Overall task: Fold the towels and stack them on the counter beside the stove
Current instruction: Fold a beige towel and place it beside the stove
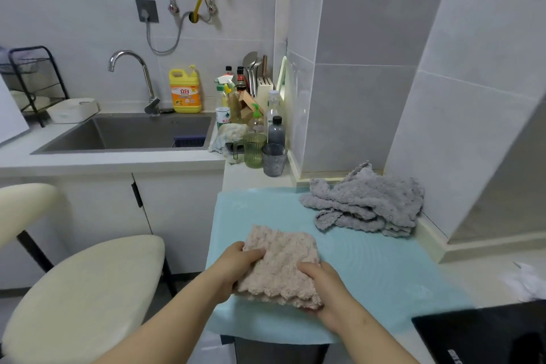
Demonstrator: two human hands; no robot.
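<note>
- The pale table (118, 161) is running along the tiled wall and turning a corner towards the camera.
- A cream chair (82, 289) is standing on the floor to the left, just in front of the white cupboard doors.
- A light blue mat (369, 260) is lying flat on the table, its near edge hanging over the front.
- A grey sink (133, 133) is sitting sunk into the table at the back left, with a curved tap (139, 74) rising behind it.
- A black stove (484, 334) is showing at the bottom right corner, just beside the mat.
- A grey towel (366, 204) is lying crumpled at the far right corner of the mat, against the wall.
- A pink towel (283, 263) is lying folded into a rough square on the near part of the mat, well apart from the grey one.
- The left hand (236, 263) is gripping the pink towel's left edge, fingers clamped on it with the thumb on top.
- The right hand (325, 284) is gripping its near right corner, fingers curled round the cloth.
- A yellow bottle (185, 91) is standing behind the sink.
- A green cup (253, 149) and a grey glass (274, 159) are standing side by side beyond the mat.
</note>
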